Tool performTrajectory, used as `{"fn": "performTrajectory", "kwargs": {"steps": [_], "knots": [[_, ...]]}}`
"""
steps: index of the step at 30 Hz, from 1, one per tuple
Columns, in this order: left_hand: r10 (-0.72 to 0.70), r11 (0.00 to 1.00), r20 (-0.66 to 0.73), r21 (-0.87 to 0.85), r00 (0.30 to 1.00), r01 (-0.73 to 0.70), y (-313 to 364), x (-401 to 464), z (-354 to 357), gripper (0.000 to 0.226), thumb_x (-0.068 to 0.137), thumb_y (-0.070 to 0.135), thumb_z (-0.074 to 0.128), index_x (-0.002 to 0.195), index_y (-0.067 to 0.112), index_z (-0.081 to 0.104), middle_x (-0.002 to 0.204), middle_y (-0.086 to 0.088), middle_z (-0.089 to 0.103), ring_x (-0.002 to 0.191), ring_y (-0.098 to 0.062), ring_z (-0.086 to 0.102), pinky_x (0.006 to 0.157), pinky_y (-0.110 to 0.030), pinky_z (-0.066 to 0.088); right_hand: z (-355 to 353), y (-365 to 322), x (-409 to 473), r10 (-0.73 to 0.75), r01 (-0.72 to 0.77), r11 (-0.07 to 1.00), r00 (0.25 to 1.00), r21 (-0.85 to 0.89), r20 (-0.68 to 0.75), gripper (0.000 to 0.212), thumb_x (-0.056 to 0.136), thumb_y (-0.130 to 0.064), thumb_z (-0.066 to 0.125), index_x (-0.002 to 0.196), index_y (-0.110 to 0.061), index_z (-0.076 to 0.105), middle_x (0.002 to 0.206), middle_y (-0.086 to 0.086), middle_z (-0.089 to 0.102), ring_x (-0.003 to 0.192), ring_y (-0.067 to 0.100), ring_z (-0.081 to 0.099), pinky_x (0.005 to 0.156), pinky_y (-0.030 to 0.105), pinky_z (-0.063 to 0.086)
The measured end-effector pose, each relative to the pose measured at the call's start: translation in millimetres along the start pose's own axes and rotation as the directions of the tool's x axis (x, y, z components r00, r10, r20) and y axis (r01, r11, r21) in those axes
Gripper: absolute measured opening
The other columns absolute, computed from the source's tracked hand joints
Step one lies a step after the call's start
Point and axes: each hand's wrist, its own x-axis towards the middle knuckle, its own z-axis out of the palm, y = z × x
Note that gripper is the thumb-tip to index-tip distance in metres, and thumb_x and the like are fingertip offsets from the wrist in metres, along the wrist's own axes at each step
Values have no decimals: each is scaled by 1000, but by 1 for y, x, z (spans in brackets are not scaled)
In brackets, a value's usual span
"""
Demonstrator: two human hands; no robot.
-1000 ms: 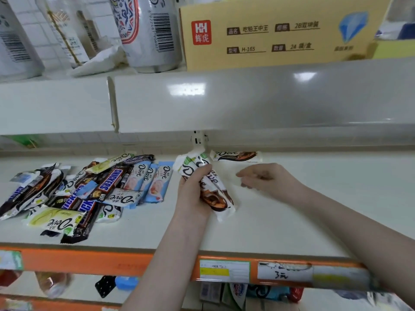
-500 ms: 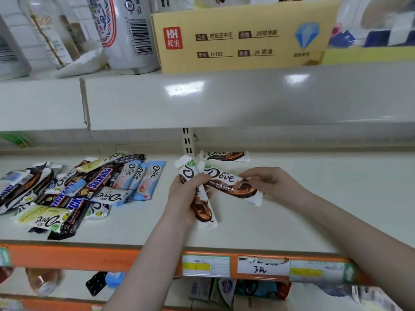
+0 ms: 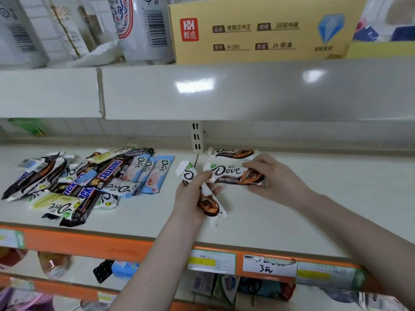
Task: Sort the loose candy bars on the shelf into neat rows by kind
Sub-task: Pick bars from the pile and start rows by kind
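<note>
Left hand: your left hand (image 3: 190,194) was curled round a white-and-brown Dove bar (image 3: 202,194), with the fingers wrapped over its upper half and the thumb side toward you. The bar ran at a slant, its top end pointing up and left, its lower end sticking out below your palm.

Right hand: your right hand (image 3: 276,176) pinched a second brown Dove bar (image 3: 235,175) at its right end, thumb under and fingers over the top edge. That bar lay nearly level, label facing you, just above the shelf (image 3: 292,216); you could not tell from this view whether it was touching the surface.

Between the hands: the left end of the level bar came close to your left fingers (image 3: 203,176); whether they touched it was not clear.

Placed bar: a third brown Dove bar (image 3: 232,152) lay flat at the back of the shelf, just behind the one in your right hand, next to the slotted upright (image 3: 197,138).

Loose pile: the unsorted candy bars (image 3: 74,182) lay heaped on the left part of the shelf, well apart from your hands. In it were dark Snickers bars (image 3: 107,172), pale blue Dove bars (image 3: 155,176) lying side by side at the pile's right edge, and a yellow-green Dove bar (image 3: 54,204) at the front.

Shelf edge: orange rail (image 3: 89,245) with price tags (image 3: 269,265) ran along the front.

Upper shelf: a yellow carton (image 3: 258,30) and white packets (image 3: 139,25) stood above.
</note>
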Motion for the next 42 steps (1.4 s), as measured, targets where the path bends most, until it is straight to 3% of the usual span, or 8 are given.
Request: {"fn": "performTrajectory", "kwargs": {"steps": [3, 8, 17, 22, 29, 36, 39, 42], "knots": [[-10, 998, -1, -61, 1000, 9, 1, -1, -3, 20, 82, 10, 68, 98, 2, 60, 75, -12, 61, 58, -20, 63, 49, -23, 53, 3, 14, 17, 18, -18, 1000, 1000, -17, 20, 45, 72, -15, 75, 115, -8, 63, 110, 12, 64, 98, 27, 63, 79, 21, 39], [-37, 998, 4, -42, 999, 37, 3, 4, -12, 17, 81, 21, 70, 78, 9, 58, 55, -4, 62, 46, -15, 63, 45, -22, 50, 15, 35, 39, 75, -74, 997, 997, -19, 37, 44, 75, -16, 72, 117, -14, 61, 101, 11, 61, 91, 29, 62, 74, 29, 44], [-125, 992, -3, -35, 992, 124, 7, 10, -17, 18, 88, 29, 61, 85, 11, 57, 51, -2, 62, 47, -15, 63, 57, -28, 49, 32, 49, 61, 65, -60, 995, 996, -82, 57, 39, 75, -18, 74, 113, -10, 66, 101, 14, 67, 98, 34, 56, 87, 35, 40], [-176, 982, 16, -59, 984, 177, 10, 9, -19, 16, 90, 27, 58, 90, 11, 57, 49, -3, 63, 45, -18, 65, 55, -28, 49, 39, 57, 60, 78, -75, 995, 996, -63, 41, 40, 74, -17, 74, 112, -12, 66, 100, 11, 68, 96, 32, 58, 87, 33, 38], [-191, 976, 58, -94, 980, 196, 10, 15, -19, 17, 91, 26, 54, 88, 10, 58, 51, -6, 62, 46, -20, 64, 59, -31, 48, 45, 58, 57, 110, -110, 994, 994, 6, -9, 37, 76, -17, 73, 112, -13, 66, 95, 12, 68, 94, 33, 57, 87, 33, 38], [-136, 977, 97, -150, 986, 150, 10, 16, -14, 15, 93, 19, 52, 100, 8, 59, 78, -8, 67, 70, -22, 65, 65, -33, 53, 38, 46, 53, 179, -180, 984, 982, -8, -64, 33, 79, -19, 70, 111, -12, 67, 108, 12, 64, 107, 32, 51, 91, 33, 38], [-42, 988, 129, -139, 991, 60, 13, 14, -11, 22, 92, 14, 53, 110, 3, 61, 99, -13, 70, 89, -28, 67, 88, -44, 51, 26, 24, 48, 246, -234, 962, 967, 141, -71, 22, 85, -20, 63, 105, -12, 68, 100, 5, 67, 96, 22, 56, 83, 21, 39], [25, 984, 145, -178, 989, 1, 16, 12, -5, 25, 91, 9, 53, 115, 2, 57, 103, -15, 67, 93, -27, 65, 96, -46, 47, 12, -7, 30, 295, -317, 833, 948, 453, 119, 8, 87, -23, 60, 91, -24, 67, 87, 2, 69, 79, 18, 59, 73, 19, 41]]}}
